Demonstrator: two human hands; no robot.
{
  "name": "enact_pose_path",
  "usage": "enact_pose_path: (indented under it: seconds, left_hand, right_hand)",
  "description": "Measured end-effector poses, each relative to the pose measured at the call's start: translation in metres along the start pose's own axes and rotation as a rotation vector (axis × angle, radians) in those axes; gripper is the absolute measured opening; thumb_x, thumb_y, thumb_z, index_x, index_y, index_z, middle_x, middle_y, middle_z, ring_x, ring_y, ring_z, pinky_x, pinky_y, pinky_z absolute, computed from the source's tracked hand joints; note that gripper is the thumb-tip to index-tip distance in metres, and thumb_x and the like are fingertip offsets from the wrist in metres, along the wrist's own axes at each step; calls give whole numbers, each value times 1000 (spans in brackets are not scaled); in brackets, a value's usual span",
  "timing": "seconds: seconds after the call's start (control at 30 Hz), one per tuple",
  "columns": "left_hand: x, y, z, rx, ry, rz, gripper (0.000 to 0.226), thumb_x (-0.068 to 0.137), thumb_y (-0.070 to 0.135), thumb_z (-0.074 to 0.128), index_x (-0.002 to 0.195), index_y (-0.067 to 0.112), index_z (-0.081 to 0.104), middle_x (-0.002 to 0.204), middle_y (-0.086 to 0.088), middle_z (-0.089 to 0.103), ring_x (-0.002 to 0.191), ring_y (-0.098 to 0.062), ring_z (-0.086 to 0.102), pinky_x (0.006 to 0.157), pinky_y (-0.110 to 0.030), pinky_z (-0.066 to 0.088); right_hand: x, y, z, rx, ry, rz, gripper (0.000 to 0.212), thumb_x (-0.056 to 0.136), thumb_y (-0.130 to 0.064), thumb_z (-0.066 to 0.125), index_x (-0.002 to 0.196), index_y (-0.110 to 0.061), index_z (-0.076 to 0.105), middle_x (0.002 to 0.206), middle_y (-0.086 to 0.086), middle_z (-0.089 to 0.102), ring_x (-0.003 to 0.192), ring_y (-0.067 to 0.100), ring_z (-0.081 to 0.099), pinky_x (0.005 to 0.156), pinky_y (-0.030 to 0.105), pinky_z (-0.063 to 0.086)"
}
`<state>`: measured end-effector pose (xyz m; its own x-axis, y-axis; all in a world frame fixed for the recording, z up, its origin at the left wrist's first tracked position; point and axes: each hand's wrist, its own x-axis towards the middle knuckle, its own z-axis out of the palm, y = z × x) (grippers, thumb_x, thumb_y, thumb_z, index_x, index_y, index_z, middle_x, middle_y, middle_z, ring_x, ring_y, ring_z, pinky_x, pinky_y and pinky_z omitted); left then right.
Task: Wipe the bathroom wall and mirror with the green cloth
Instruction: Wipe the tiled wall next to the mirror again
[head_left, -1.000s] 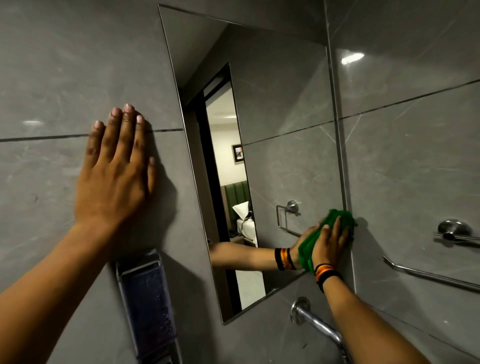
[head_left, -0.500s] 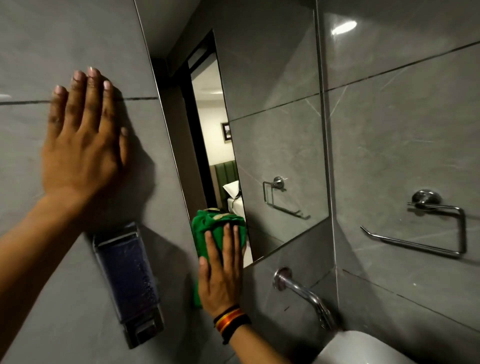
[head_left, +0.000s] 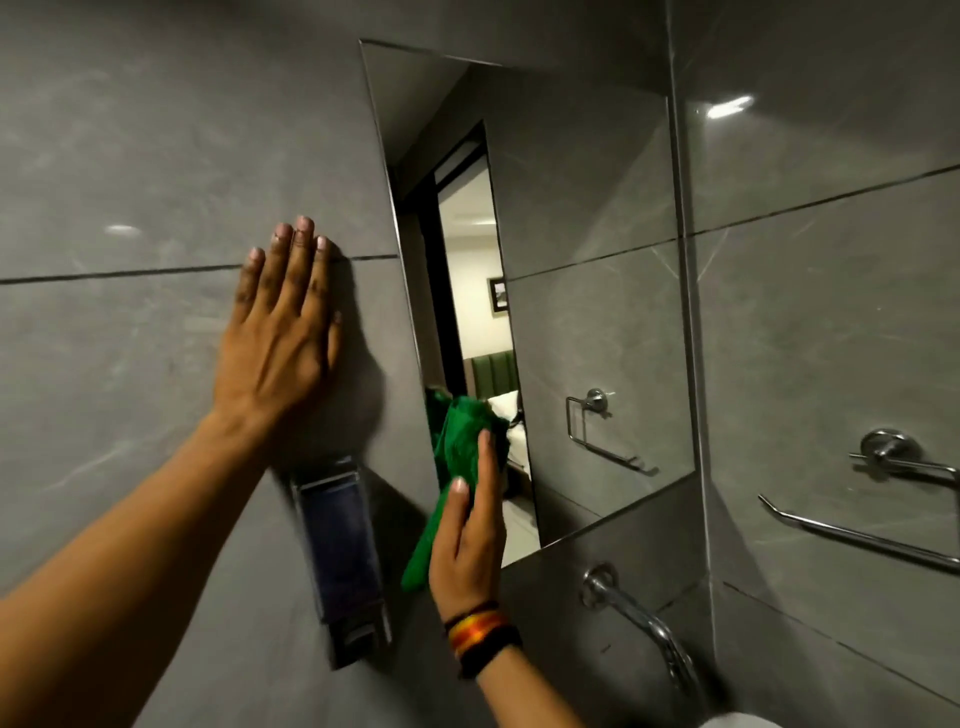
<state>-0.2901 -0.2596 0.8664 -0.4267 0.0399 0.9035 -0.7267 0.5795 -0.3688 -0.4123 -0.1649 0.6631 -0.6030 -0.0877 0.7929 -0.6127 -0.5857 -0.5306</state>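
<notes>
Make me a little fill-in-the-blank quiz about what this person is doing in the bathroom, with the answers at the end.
1. The right hand presses a cloth coloured ____.
2. The cloth touches the lower left part of the ____.
3. The left hand lies flat on the grey ____.
4. Just below the left hand hangs a soap ____.

Answers: green; mirror; wall; dispenser

Large grey stone-look tiles (head_left: 130, 156) are covering both walls, dark grout lines running across. A ceiling light is glaring (head_left: 730, 106) off the right-hand wall. Left of the chrome wall spout (head_left: 641, 621), a dark soap dispenser (head_left: 340, 561) is hanging on the tile. Up and right of the spout, a chrome towel ring (head_left: 883, 447) is sitting above a chrome rail (head_left: 852, 538).
</notes>
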Motion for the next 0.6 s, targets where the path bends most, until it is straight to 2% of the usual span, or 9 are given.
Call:
enact_pose_path:
  seconds: [0.13,0.2,0.37,0.5,0.6]
  left_hand:
    - [-19,-25,-35,65,22,-68,71,106,35,24,167,1,12,175,-21,7,163,-33,4,133,-45,-2]
    - [-26,-43,-58,110,18,-91,71,105,33,26,167,0,14,175,-21,9,163,-33,6,133,-45,-1]
    - [-44,-85,-130,213,6,-195,72,104,30,28,167,2,10,176,-19,5,164,-31,1,133,-44,-2]
    - [-75,-111,-182,255,-9,-251,70,105,29,28,167,1,10,176,-19,4,164,-31,1,133,-47,2]
    - [-100,-120,-198,262,-44,-261,70,106,29,28,167,1,10,176,-19,4,164,-30,1,133,-46,1]
  right_hand:
    - [68,-73,38,24,31,-228,51,103,-8,42,153,-7,33,161,6,33,151,20,29,121,43,30]
    - [98,-111,62,-22,22,-325,50,101,-5,43,150,0,36,158,15,36,151,25,28,123,40,25]
    - [125,-193,126,-180,-25,-522,52,100,-8,41,151,-5,37,159,16,36,150,31,29,119,55,26]
    - [88,-228,163,-324,-95,-567,56,98,-10,41,153,-11,34,160,11,35,151,29,28,121,53,24]
    - [51,-231,171,-357,-133,-549,58,97,-11,39,154,-12,33,160,10,35,150,29,28,120,55,25]
